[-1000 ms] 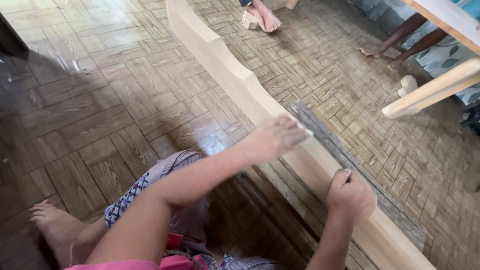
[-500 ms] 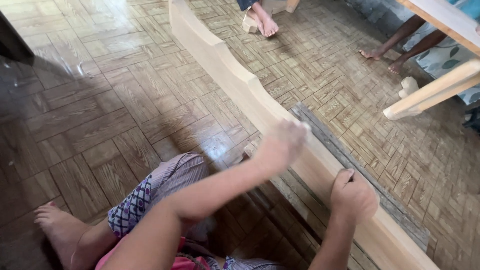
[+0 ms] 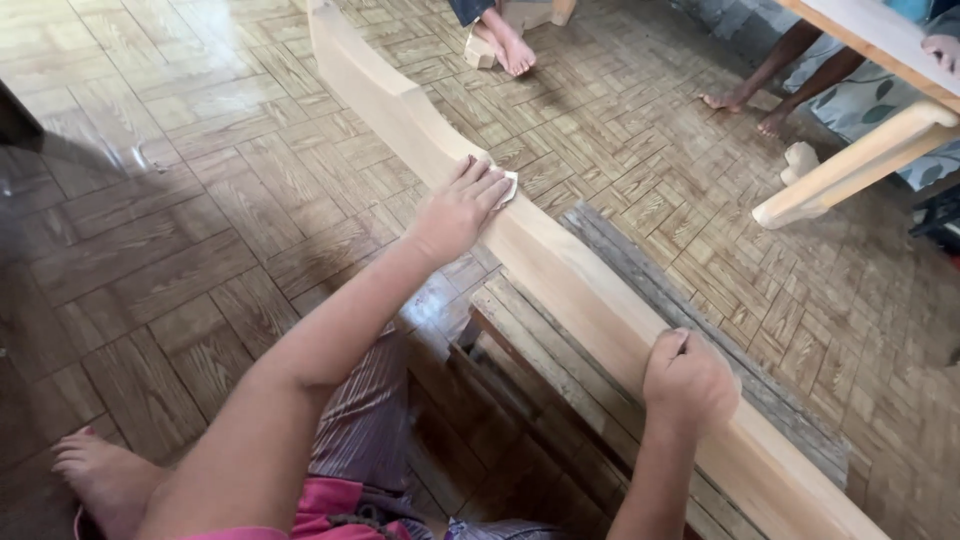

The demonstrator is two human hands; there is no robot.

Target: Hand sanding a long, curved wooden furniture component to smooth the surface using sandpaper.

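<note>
A long pale wooden board [image 3: 560, 270] with a wavy carved edge stands on its edge and runs from the far left to the near right. My left hand [image 3: 458, 208] presses a small pale piece of sandpaper [image 3: 508, 184] against the board's top edge, fingers flat over it. My right hand [image 3: 688, 382] is closed around the board's top edge nearer to me. The board rests on a low grey weathered wooden pallet [image 3: 640, 270].
Parquet-pattern floor [image 3: 200, 200] all around. My bare foot [image 3: 100, 470] is at the lower left. Another person's feet [image 3: 505, 45] are at the far end of the board, and a second person's feet [image 3: 745, 105] beside a pale wooden furniture frame [image 3: 850, 165] at the upper right.
My left hand has slid with the sandpaper up along the board's edge, away from me, toward the curved part. My right hand keeps its grip in place.
</note>
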